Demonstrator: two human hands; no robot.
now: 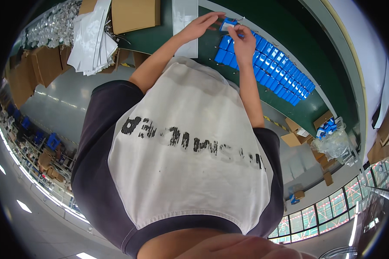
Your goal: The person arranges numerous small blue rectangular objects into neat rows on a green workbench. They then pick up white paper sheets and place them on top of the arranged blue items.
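A blue-wrapped battery pack (pixel 228 21) with a white patch on its face and thin wires at its far end is at the far edge of my reach. My right hand (pixel 245 42) is closed, its thumb and fingers pinching the pack's near right side by the white patch. Beside the pack's left end is my left hand (pixel 199 28), its fingers stretched out toward the top corner; whether the fingertips touch it is hard to tell. Rows of similar blue battery packs (pixel 272 64) lie side by side on the green bench, below and to the right of my right hand.
A white sheet (pixel 185 39) lies on the green bench (pixel 309 32) left of the packs. Farther left are a cardboard box (pixel 135 16), a stack of white papers (pixel 92 47) and a heap of clear plastic parts (pixel 54 26). At right, an open carton (pixel 323 119) holds blue pieces and clear plastic bags.
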